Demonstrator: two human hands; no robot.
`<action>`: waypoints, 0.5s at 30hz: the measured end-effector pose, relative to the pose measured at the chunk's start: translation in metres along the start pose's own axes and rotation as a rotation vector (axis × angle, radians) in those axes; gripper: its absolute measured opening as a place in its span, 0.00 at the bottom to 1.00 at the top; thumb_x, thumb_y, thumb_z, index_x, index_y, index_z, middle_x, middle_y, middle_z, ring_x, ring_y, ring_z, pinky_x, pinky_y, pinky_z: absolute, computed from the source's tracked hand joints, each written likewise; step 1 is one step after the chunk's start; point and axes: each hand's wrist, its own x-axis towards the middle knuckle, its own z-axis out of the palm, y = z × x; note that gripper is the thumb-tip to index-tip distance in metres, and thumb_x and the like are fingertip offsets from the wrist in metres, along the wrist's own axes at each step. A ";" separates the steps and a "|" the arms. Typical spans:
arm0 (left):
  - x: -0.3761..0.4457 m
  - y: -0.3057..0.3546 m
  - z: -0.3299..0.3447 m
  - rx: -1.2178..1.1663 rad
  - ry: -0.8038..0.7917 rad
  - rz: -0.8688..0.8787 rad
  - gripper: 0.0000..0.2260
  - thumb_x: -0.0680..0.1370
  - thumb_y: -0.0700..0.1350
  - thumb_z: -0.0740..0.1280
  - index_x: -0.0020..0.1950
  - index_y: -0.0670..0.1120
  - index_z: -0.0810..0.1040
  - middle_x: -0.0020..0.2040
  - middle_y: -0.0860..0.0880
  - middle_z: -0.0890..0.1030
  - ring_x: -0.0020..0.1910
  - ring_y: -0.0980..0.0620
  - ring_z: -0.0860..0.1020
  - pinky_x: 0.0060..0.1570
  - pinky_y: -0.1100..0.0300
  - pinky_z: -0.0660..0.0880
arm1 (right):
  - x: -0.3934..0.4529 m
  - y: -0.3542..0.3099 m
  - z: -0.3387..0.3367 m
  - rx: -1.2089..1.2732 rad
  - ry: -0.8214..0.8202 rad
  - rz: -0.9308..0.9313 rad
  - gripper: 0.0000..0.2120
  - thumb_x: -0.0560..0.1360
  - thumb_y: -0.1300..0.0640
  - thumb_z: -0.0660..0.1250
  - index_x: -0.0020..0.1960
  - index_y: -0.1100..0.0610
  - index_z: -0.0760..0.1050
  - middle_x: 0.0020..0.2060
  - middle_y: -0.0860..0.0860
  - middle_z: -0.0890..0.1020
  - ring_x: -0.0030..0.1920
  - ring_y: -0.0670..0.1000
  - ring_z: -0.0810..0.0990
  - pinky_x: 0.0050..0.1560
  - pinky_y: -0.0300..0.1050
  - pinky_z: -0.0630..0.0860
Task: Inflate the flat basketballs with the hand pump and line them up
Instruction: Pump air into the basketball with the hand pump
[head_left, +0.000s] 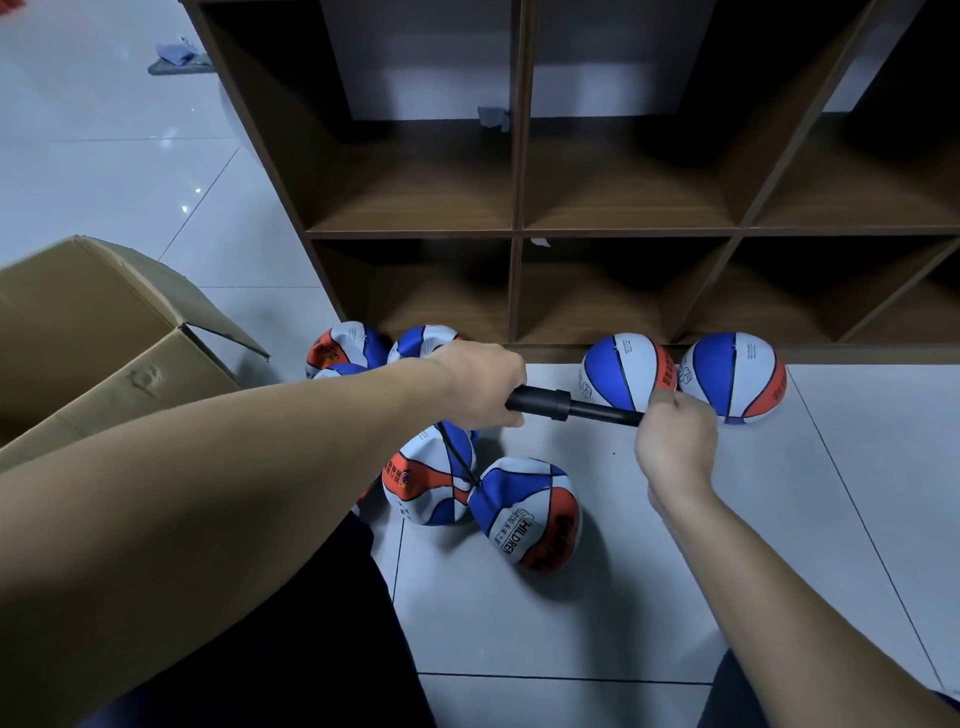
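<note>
Pump (566, 405): barrel gripped by left hand (480, 382), handle by right hand (675, 441); hose (457, 457) into ball (530, 512) below pump; risk: needle yanked out by hard strokes

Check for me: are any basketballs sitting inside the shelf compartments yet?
No, the wooden shelf compartments hold no balls; the two round basketballs sit on the floor in front of it.
</note>
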 end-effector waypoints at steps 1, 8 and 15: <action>0.000 0.002 0.001 -0.001 -0.002 0.010 0.15 0.82 0.60 0.69 0.41 0.54 0.72 0.39 0.52 0.78 0.36 0.52 0.77 0.34 0.56 0.71 | -0.004 -0.002 0.005 -0.011 -0.009 -0.007 0.18 0.79 0.60 0.58 0.31 0.55 0.59 0.28 0.51 0.65 0.32 0.56 0.63 0.37 0.53 0.62; -0.007 0.008 0.004 0.043 0.070 0.055 0.15 0.84 0.58 0.67 0.41 0.55 0.70 0.38 0.53 0.77 0.37 0.51 0.77 0.35 0.55 0.72 | -0.029 -0.005 0.023 -0.037 -0.070 -0.098 0.18 0.83 0.60 0.57 0.34 0.58 0.61 0.30 0.53 0.67 0.34 0.55 0.65 0.37 0.51 0.62; -0.008 0.019 0.006 0.027 0.101 0.061 0.18 0.84 0.58 0.67 0.38 0.55 0.66 0.39 0.53 0.77 0.38 0.51 0.77 0.34 0.55 0.70 | -0.044 -0.015 0.027 -0.090 -0.096 -0.177 0.17 0.85 0.59 0.56 0.38 0.62 0.65 0.32 0.54 0.71 0.33 0.53 0.68 0.34 0.51 0.64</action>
